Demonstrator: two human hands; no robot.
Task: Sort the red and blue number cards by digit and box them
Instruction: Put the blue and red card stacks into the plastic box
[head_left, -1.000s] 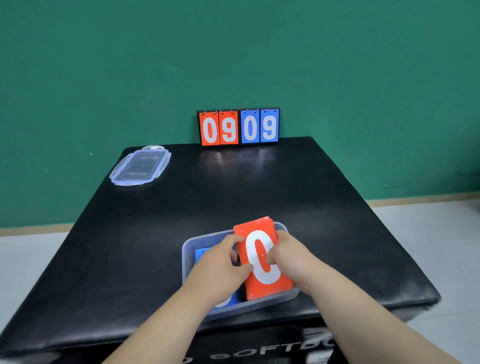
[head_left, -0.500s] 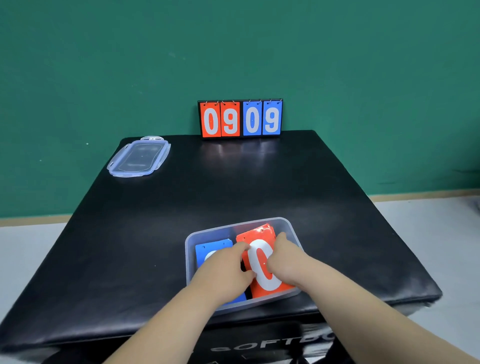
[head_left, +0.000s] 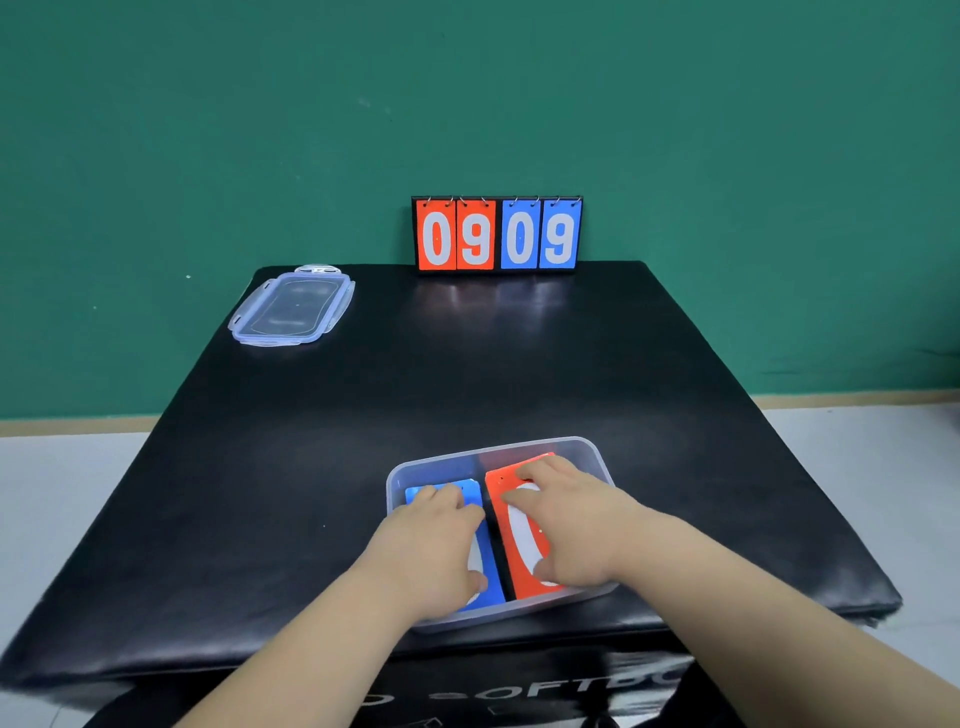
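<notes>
1. Pressing flat on two stacks near the front edge of the tabletop (head_left: 363, 441), the left hand (head_left: 436, 545) lies on the blue cards (head_left: 488, 564) and the right hand (head_left: 576, 525) on the red cards (head_left: 523, 591). The fingers are stretched and spread, curled round nothing that I can see.
2. Both stacks lie side by side inside the clear box (head_left: 467, 457), blue to the left and red to the right, with a dark gap between them. The cards look thin, stiff and glossy, with rounded corners. Such slick faces may skate under an uneven push, so a stack could fan out or ride up a wall.
3. The box looks like light, thin-walled plastic and sits right by the front edge on shiny black padding. A shove toward the body could slide it off.
4. The lid (head_left: 293, 306), clear with bluish snap flaps, lies at the far left corner, well apart from the box. Fetching it means a long reach.
5. At the middle of the far edge, a ring-bound flip scoreboard (head_left: 498, 234) stands upright and reads 0909.
</notes>
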